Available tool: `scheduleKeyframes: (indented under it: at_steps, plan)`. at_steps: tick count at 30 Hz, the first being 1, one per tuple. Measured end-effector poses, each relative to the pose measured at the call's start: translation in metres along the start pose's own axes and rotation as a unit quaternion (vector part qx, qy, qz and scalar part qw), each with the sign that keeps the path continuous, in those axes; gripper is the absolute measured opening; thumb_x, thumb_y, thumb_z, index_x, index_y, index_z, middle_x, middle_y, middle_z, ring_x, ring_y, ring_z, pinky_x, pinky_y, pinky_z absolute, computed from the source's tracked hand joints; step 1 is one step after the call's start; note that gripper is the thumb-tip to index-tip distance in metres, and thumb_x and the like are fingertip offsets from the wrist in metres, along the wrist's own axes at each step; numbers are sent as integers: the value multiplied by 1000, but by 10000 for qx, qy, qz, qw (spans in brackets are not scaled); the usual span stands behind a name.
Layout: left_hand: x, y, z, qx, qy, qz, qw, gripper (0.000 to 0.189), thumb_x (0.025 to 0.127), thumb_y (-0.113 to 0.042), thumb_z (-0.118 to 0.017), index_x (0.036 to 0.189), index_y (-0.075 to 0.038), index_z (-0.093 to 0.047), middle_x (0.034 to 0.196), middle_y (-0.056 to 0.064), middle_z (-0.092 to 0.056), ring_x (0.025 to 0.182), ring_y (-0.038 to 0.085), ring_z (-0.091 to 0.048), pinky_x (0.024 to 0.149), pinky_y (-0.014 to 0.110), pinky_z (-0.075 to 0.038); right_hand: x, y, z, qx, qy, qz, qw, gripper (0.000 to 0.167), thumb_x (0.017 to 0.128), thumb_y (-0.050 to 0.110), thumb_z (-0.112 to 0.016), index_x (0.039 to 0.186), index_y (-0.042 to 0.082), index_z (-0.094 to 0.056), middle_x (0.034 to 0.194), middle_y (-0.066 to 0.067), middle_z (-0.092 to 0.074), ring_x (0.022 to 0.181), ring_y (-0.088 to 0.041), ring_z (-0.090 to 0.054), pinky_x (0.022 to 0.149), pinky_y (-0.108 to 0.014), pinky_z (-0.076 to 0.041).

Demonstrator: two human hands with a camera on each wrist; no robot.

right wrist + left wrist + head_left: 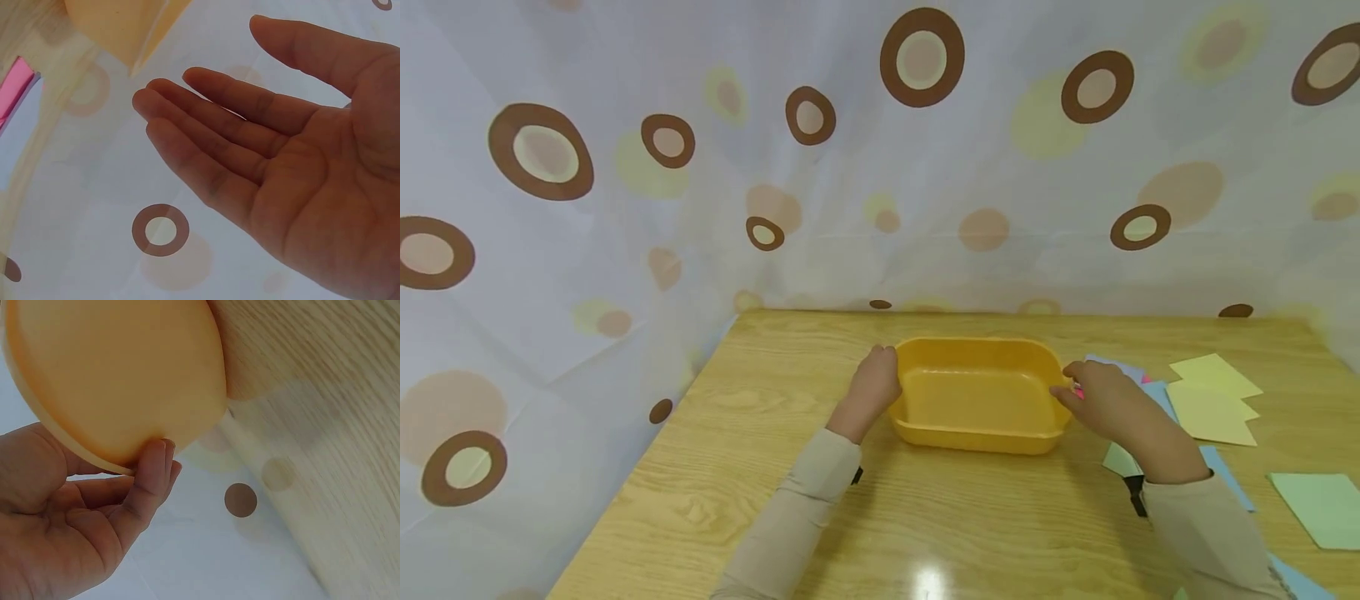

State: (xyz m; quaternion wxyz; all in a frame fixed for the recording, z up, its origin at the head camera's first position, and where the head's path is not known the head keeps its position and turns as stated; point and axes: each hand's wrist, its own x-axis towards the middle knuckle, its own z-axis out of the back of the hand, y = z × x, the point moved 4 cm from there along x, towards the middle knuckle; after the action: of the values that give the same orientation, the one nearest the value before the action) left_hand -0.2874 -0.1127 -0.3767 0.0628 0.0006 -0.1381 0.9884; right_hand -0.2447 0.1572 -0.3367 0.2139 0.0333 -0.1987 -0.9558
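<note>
A shallow yellow plastic basin with rounded corners is at the middle of the wooden table in the head view; nothing lies inside it. My left hand pinches its left rim, and the left wrist view shows fingers and thumb on either side of the basin's edge. Beside the right end is my right hand. In the right wrist view the right hand has its fingers extended and its thumb spread, apart from the basin's corner.
Yellow paper sheets, a green sheet and blue papers lie on the right side of the table. Some pink and purple papers are partly hidden behind the right hand. A patterned curtain borders the back and left.
</note>
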Motion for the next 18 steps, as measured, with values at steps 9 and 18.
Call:
scheduleKeyframes:
  at_steps: [9, 18]
  plan:
    - [-11, -19, 6, -528, 354, -291, 9976, 45, 87, 11, -54, 131, 13, -43, 109, 25, -59, 88, 26, -59, 73, 34, -52, -10, -6, 14, -36, -225, -234, 9995, 41, 95, 15, -58, 113, -22, -54, 112, -39, -56, 96, -50, -58, 79, -55, -48]
    - [-28, -25, 10, -720, 818, -476, 9929, 60, 86, 14, -54, 143, 8, -36, 125, 25, -57, 85, 23, -58, 66, 29, -49, -19, -8, 27, 58, -279, -373, 9989, 43, 97, 15, -55, 117, -23, -52, 116, -40, -54, 107, -54, -52, 89, -60, -43]
